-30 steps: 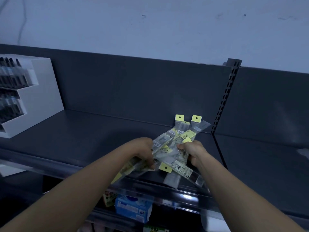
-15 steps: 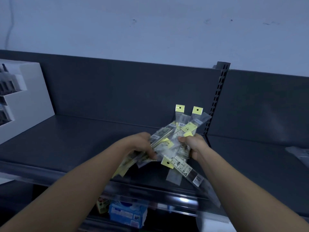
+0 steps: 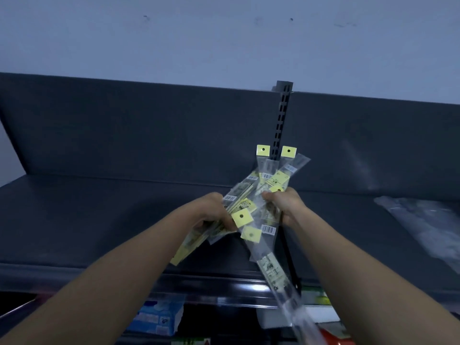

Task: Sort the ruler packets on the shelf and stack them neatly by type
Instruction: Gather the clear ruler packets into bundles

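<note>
Left hand (image 3: pixel 213 212) grips one ruler packet bundle (image 3: pixel 239 195); right hand (image 3: pixel 286 205) grips second bundle (image 3: pixel 273 179).

The left hand (image 3: pixel 214 211) and the right hand (image 3: pixel 286 205) both grip a loose fan of packets (image 3: pixel 265 181) above the dark shelf (image 3: pixel 99 220). The left bundle points down toward 7 o'clock. From the right hand, two yellow tabs (image 3: pixel 263 150) stand up toward 12 o'clock, in front of the slotted post (image 3: pixel 283 115). One long packet (image 3: pixel 272 267) hangs toward 5 o'clock, past the shelf edge. At 3 o'clock a clear bag (image 3: pixel 423 220) lies on the shelf. Under the shelf, at 7 o'clock, a blue box (image 3: pixel 159 317) shows.
</note>
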Motion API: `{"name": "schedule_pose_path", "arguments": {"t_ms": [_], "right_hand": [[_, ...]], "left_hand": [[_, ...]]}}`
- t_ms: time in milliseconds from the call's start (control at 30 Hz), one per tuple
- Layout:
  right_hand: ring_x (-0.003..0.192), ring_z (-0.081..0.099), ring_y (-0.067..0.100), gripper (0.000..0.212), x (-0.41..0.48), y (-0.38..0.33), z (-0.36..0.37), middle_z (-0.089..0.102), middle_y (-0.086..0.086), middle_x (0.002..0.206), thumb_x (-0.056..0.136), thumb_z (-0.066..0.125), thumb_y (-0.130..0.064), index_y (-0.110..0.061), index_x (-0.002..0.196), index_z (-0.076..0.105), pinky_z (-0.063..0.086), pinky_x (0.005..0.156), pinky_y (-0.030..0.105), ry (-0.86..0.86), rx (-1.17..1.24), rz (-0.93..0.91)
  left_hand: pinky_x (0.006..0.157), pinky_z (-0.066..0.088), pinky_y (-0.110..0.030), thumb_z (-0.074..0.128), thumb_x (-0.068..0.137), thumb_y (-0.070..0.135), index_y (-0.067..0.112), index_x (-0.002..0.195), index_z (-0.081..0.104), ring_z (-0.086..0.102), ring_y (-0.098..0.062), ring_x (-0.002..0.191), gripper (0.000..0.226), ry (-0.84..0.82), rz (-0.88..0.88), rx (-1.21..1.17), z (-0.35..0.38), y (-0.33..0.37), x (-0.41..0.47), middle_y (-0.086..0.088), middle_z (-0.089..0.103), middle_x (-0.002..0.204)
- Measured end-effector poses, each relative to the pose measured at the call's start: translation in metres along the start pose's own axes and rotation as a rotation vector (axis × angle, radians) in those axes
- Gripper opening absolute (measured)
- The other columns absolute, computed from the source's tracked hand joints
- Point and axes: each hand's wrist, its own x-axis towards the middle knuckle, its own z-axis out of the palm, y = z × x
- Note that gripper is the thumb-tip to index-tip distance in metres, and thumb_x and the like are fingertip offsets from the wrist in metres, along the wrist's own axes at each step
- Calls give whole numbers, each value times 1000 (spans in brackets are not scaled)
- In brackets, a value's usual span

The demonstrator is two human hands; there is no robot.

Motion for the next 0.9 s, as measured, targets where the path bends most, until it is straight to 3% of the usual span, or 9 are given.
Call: {"name": "schedule_pose_path", "arguments": {"t_ms": [67,133,267,400,567,700,800,900], "right_hand": [[68,61,21,35,11,8,-15,64,15,98,87,65,-2,-3,117,48,56,58,33,14,-8,1],[66,57,18,34,24,18,-31,63,13,100,87,64,-4,-6,117,46,47,47,25,53,-24,-39],[89,63,24,31,44,33,-67,64,6,102,87,65,-19,-10,112,50,53,73,35,166,-164,-105],[85,64,26,28,52,33,-99,67,7,100,81,58,-15,-9,109,59,49,68,30,199,-274,-117],[83,60,27,28,55,29,-136,65,11,102,83,52,-8,-4,110,59,43,63,28,258,-309,-75],[88,58,29,32,53,26,-162,63,16,110,84,52,-9,-3,115,57,43,66,29,289,-396,-59],[103,60,33,43,46,25,-175,61,14,119,84,51,-12,-9,127,50,52,80,37,263,-520,-56],[119,53,35,64,36,26,-184,52,10,137,87,48,-17,-27,148,32,46,99,45,198,-664,-57]], "left_hand": [[70,53,-34,83,66,7,11,99,57,61,-25,89,43,2,-16,16,20,11,5,-11,65,102],[74,53,-36,86,65,13,11,106,54,60,-25,94,51,9,-24,25,45,21,13,-8,62,106],[73,52,-35,87,66,18,14,110,53,59,-21,93,56,70,16,35,86,42,27,-4,61,106],[84,54,-37,87,66,22,15,108,56,61,-22,97,53,49,47,57,114,66,28,-4,64,109],[89,45,-29,80,76,20,13,129,50,55,-21,110,61,14,117,63,140,90,25,-2,56,127],[99,47,-39,75,79,11,12,134,46,54,-24,115,62,78,157,122,152,102,26,-4,53,132],[91,52,-39,68,81,7,14,131,49,58,-22,108,55,152,188,253,157,109,26,-4,57,125],[83,55,-39,63,82,6,16,125,53,61,-22,98,45,228,230,356,160,110,28,-4,62,116]]}}
